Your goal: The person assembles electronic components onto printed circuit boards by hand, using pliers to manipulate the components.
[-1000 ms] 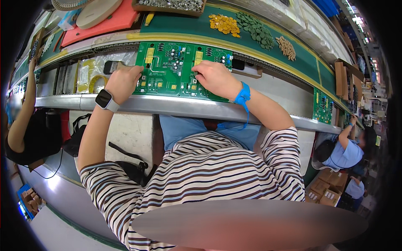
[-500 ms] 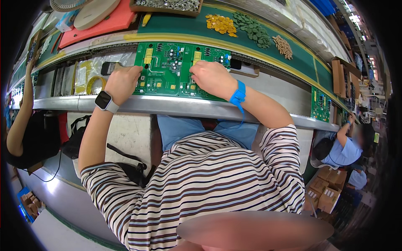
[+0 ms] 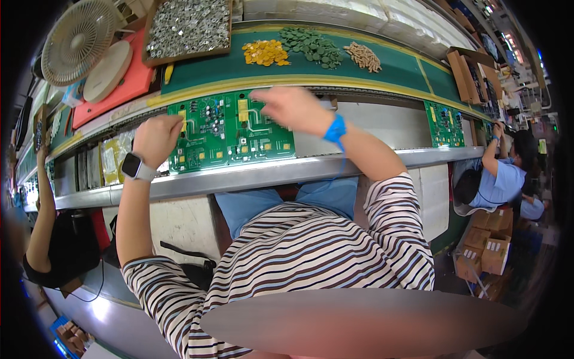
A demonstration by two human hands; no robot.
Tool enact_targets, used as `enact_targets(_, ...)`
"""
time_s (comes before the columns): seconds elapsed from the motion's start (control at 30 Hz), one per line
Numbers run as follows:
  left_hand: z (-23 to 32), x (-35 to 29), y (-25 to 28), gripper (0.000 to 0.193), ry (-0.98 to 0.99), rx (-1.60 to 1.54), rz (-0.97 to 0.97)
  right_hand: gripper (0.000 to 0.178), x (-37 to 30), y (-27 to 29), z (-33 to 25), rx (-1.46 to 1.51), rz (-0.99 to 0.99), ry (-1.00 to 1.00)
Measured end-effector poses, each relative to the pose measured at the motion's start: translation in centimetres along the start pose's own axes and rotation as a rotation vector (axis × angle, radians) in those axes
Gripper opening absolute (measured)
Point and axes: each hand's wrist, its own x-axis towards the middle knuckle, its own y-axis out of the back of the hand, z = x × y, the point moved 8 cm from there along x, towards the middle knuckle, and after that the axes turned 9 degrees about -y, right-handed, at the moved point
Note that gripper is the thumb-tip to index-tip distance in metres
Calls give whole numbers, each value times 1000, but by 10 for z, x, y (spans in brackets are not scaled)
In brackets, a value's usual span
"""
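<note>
A green circuit board panel (image 3: 206, 157) with two like halves lies on the rail line in front of me. Each half carries small parts and a tall yellow component, such as the right one (image 3: 243, 111). My left hand (image 3: 156, 140), wearing a watch (image 3: 131, 165), is closed at the panel's left side, its fingertips by the left yellow component (image 3: 182, 112). Whatever those fingers hold is hidden. Over the upper right of the panel is my right hand (image 3: 293, 110), smeared by motion, with a blue wrist strap (image 3: 335, 128).
Beyond the rail, a green surface bears piles of yellow discs (image 3: 265, 53), green discs (image 3: 314, 48) and tan pieces (image 3: 363, 57). A box of metal parts (image 3: 188, 29) and a fan (image 3: 78, 40) stand at far left. Another board (image 3: 443, 124) lies right; people work at both sides.
The view has shifted, showing more of the far side. My right hand has moved toward the panel's far edge and now blurs. My left hand has moved slightly up along the left side.
</note>
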Motion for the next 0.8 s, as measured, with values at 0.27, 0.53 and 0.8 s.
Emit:
enact_targets(0.27,46,161,-62,17,-123,-91,113,24,-66,136,229,-561,597,-553)
enact_targets(0.53,30,202,-99,11,-46,-46,151,14,-64,136,263,-463,575,-498)
enact_targets(0.8,22,189,-78,16,61,-51,180,15,-68,142,261,-399,718,-448)
